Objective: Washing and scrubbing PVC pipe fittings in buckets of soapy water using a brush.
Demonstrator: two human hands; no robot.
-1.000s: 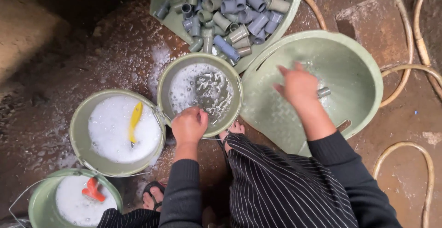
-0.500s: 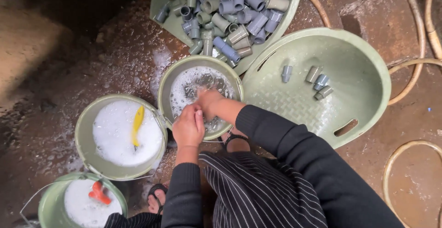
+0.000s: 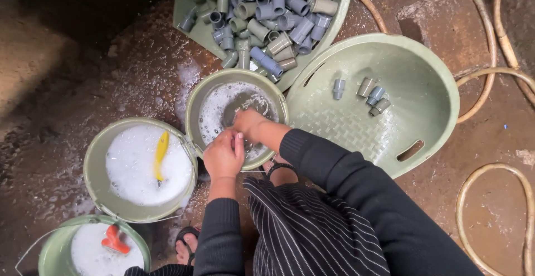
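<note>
My left hand is curled over the near rim of a small green bucket of soapy water. My right hand reaches across into that water, and its fingertips are hidden in the foam. Beyond the bucket stands a green basket heaped with grey and olive pipe fittings. To the right a wide green basin holds several loose fittings.
A foam-filled bucket with a yellow tool sits at my left. A second foamy bucket with an orange piece is at the bottom left. Hoses loop on the wet ground at right, near a brick.
My right hand has come out of the wide basin, leaving fittings there, and now dips into the small bucket. My left hand has stayed at the bucket's rim.
</note>
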